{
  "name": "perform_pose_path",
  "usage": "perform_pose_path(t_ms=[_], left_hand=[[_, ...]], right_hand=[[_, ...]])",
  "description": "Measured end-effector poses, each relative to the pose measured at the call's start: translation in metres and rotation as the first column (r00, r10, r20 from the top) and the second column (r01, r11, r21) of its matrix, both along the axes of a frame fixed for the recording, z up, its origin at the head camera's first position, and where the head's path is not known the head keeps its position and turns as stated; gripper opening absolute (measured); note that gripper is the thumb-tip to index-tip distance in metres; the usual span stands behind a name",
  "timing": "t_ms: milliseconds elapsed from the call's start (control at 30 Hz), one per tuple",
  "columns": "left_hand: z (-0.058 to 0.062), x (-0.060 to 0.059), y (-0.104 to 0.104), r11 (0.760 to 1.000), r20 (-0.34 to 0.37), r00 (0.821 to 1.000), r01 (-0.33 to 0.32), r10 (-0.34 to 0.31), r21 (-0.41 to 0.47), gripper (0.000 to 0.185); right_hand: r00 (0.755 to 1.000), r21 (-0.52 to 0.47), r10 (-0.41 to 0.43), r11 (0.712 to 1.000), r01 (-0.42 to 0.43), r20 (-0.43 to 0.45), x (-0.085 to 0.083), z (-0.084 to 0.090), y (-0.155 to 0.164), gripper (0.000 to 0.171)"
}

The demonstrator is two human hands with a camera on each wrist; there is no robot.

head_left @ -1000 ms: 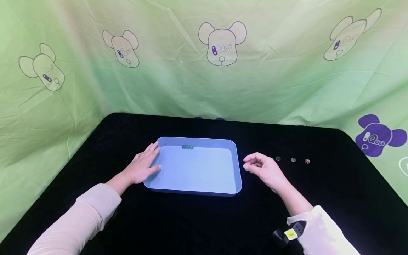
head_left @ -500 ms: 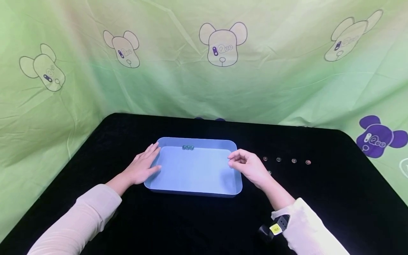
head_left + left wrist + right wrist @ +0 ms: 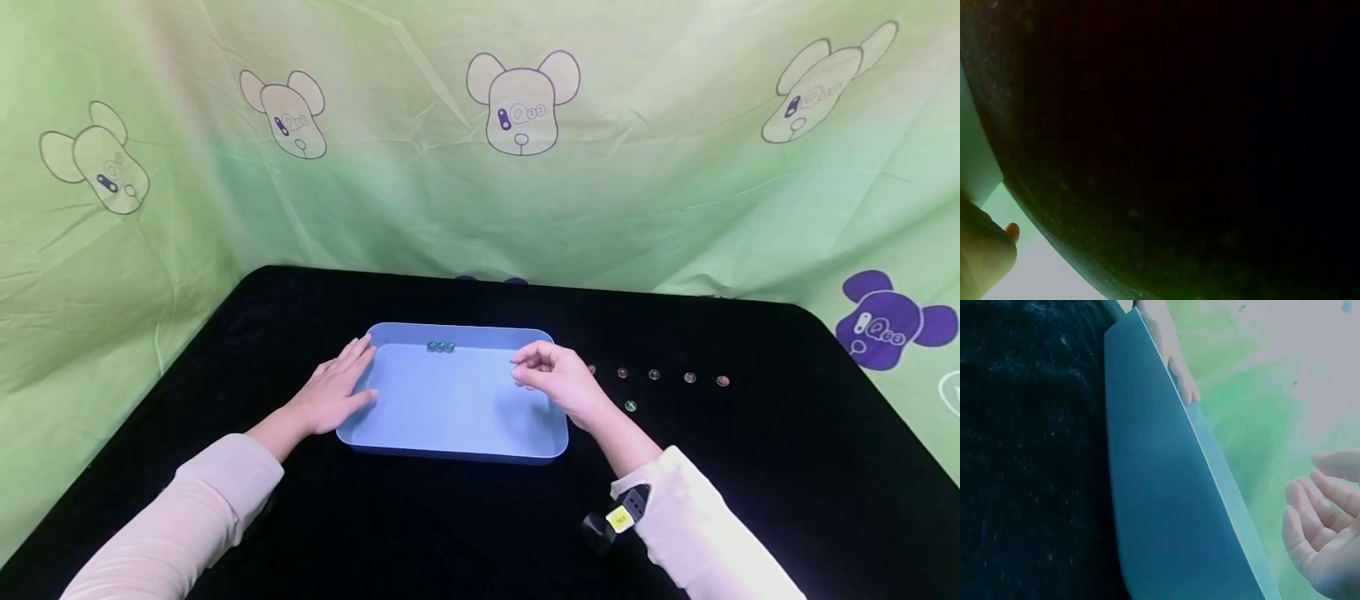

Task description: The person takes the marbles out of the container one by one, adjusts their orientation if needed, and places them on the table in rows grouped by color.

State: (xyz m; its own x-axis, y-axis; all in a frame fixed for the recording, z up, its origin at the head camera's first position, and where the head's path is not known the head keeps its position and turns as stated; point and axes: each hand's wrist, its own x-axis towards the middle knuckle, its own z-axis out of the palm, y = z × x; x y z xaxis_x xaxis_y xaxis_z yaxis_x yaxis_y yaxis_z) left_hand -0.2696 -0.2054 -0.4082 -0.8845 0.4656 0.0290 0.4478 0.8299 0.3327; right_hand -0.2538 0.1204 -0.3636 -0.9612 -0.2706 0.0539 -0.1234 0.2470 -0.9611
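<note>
Over the tray (image 3: 390, 446), right hand (image 3: 553, 385) curled.

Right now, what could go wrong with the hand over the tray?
1. The right hand hovers over the shallow blue plastic tray; a dropped bead may roll out.
2. Three small glass beads touch the far wall; a jolt could scatter them.
3. The left hand only rests on the rim, so the tray may slide.
</note>
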Motion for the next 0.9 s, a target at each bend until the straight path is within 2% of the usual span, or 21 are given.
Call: perform_pose_path(t_ms=[467, 667, 900], left_hand=[[-0.001, -0.001, 0.001, 1.000, 0.005, 1.000, 0.000, 0.000, -0.002, 0.063], [-0.003, -0.002, 0.000, 1.000, 0.001, 1.000, 0.002, -0.002, 0.005, 0.063], [-0.003, -0.003, 0.000, 1.000, -0.014, 1.000, 0.004, -0.004, 0.004, 0.062]], right_hand=[[0.999, -0.014, 0.047, 0.999, -0.047, 0.006, -0.005, 0.000, -0.025, 0.024], [0.998, -0.037, 0.051, 0.998, -0.050, 0.023, -0.009, -0.003, -0.031, 0.024], [0.999, -0.013, 0.041, 0.999, -0.041, 0.031, -0.016, -0.004, -0.037, 0.021]])
